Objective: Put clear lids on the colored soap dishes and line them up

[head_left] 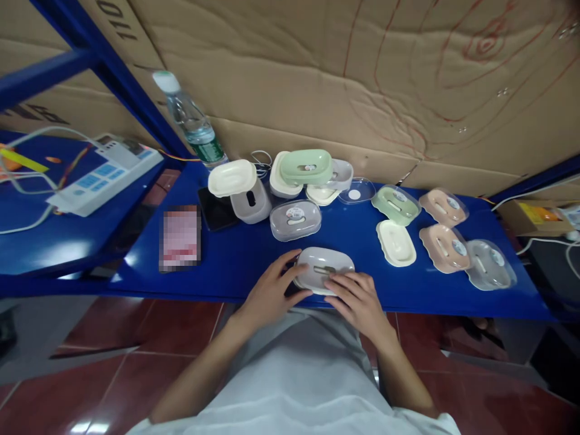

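A pale grey soap-box-like container [325, 261] lies near the table's front edge, with an oblong slot in its middle. My left hand [276, 284] grips its left end, fingers along the rim. On its right front part rest the bent fingers of my right hand [356, 299], near the slot. Just behind it sits a grey box with a clear lid [296, 220]. Further back are a green tray [307, 167], a cream tray [232, 178] and an upright-slotted grey box [251, 202]. Whatever lies under my fingertips is hidden.
Lidded green [396, 204], pink [445, 248] and grey boxes [490, 264] stand at the right, beside a cream tray [396, 243]. At the left are a water bottle [194, 127], a black phone [217, 208], a blurred pink item [180, 237] and a power strip [106, 181].
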The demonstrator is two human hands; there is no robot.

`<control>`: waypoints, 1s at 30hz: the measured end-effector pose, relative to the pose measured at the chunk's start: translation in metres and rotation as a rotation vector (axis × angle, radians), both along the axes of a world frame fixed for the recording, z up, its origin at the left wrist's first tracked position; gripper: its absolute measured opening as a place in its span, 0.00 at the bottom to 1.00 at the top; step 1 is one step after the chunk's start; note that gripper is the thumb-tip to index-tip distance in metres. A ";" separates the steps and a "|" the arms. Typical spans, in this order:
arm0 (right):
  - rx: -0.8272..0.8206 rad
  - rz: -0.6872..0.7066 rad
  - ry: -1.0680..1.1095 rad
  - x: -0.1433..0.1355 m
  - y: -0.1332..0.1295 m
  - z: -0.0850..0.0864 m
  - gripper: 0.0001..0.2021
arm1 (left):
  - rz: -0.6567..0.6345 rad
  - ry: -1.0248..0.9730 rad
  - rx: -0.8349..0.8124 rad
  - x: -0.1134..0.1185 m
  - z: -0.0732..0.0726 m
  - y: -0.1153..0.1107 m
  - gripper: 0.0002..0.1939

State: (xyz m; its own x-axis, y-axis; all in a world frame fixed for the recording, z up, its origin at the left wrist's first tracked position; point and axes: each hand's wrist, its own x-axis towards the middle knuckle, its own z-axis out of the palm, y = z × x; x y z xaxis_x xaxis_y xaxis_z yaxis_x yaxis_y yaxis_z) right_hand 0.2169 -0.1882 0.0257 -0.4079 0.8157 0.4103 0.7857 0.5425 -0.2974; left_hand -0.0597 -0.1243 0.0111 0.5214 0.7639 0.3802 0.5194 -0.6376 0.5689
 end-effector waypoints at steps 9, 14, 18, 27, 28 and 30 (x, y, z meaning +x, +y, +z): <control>-0.078 0.030 -0.059 -0.003 0.002 0.005 0.21 | 0.034 0.035 0.028 0.001 -0.002 -0.002 0.26; -0.043 0.037 0.011 0.025 0.031 0.031 0.22 | 0.039 0.049 0.070 0.004 0.005 -0.002 0.25; 0.002 -0.180 -0.092 0.044 0.104 0.059 0.21 | 0.050 0.072 0.072 0.005 0.005 -0.002 0.24; -0.275 -0.288 -0.347 0.048 0.178 0.036 0.24 | 0.045 0.101 0.089 0.004 0.000 -0.002 0.24; -0.259 -0.276 -0.318 0.051 0.174 0.036 0.22 | 0.048 0.107 0.092 0.004 0.000 -0.002 0.24; -0.227 -0.244 -0.208 0.059 0.165 0.042 0.18 | 0.055 0.115 0.097 0.004 0.001 -0.002 0.23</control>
